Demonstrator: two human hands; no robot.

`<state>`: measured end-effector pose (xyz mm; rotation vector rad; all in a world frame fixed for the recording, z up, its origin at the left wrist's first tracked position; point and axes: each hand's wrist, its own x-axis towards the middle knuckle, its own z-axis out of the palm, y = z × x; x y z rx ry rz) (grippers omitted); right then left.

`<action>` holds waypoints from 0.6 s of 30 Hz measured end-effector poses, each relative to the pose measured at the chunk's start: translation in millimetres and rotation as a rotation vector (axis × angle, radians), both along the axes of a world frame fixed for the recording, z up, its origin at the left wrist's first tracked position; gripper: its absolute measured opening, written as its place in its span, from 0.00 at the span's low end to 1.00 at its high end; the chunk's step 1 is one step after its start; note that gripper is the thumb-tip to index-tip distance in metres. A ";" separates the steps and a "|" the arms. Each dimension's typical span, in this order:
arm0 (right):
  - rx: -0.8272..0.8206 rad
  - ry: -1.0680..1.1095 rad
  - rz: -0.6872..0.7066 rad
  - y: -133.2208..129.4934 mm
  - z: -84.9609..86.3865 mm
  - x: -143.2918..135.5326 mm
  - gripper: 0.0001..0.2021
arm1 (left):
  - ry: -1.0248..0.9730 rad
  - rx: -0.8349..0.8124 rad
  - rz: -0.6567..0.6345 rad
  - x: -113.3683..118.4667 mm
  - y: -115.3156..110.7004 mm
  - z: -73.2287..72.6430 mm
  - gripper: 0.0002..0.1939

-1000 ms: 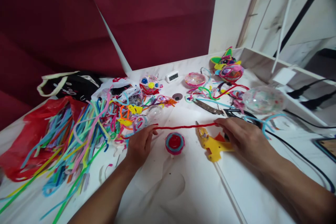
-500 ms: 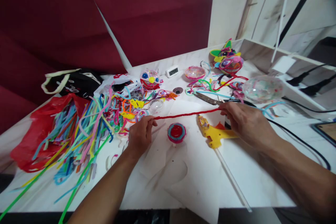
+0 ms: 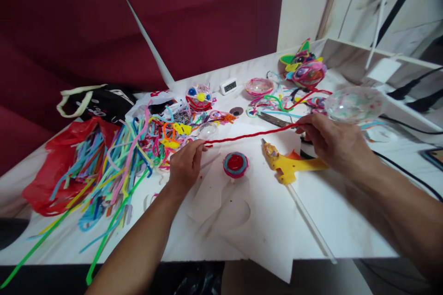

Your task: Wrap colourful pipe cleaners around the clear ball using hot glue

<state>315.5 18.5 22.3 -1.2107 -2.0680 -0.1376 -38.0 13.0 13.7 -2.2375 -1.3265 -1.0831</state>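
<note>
A twisted red pipe cleaner (image 3: 251, 135) stretches between both hands above the table. My left hand (image 3: 187, 161) pinches its left end, with a short red tip showing past the fingers. The right end is pinched by my right hand (image 3: 323, 136), which is slightly higher. Below the strand, a small round piece (image 3: 236, 164) with a red centre and blue and pink rings sits on white paper (image 3: 256, 235). A yellow glue gun (image 3: 289, 168) with a clear glue stick lies below my right hand. Scissors (image 3: 273, 120) lie just behind the strand's right part.
Colourful pipe cleaners (image 3: 128, 161) spill from a red plastic bag (image 3: 51, 189) at left. Decorated balls (image 3: 199, 97), a small clock (image 3: 228, 86), clear bowls (image 3: 355, 103) and a winged figure (image 3: 304, 67) stand along the back. Black cables run at right.
The view has shifted slightly. The red pipe cleaner now slants up more to the right, and my right hand has moved up and to the right. Both hands keep their pinch.
</note>
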 end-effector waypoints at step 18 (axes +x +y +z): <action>-0.569 1.072 0.251 -2.8 14.1 -10.8 0.14 | 0.075 0.024 -0.093 -2.8 2.5 -0.7 0.13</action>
